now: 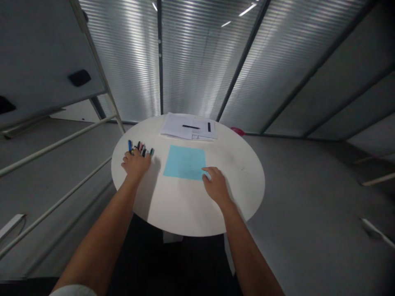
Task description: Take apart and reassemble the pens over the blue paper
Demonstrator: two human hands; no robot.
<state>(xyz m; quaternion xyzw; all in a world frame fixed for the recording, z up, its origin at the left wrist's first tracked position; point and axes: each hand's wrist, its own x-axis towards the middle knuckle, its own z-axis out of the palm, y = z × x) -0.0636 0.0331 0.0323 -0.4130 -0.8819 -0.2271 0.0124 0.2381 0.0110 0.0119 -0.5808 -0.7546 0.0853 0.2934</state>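
On the left of the round white table (188, 209), my left hand (136, 163) reaches over several markers (130, 145) of mixed colours, its fingers spread around and partly hiding them. A light blue sheet of paper (185, 161) lies flat in the middle. My right hand (215, 183) rests at the sheet's lower right corner, forefinger stretched over the edge and thumb apart from it, with nothing held.
Stacked white papers (175, 125) with a black pen (191, 127) on top lie at the table's far side. A whiteboard on a metal frame (113, 110) stands at left. Behind the table is a ribbed translucent wall (191, 61); a pink object (238, 131) shows beyond the edge.
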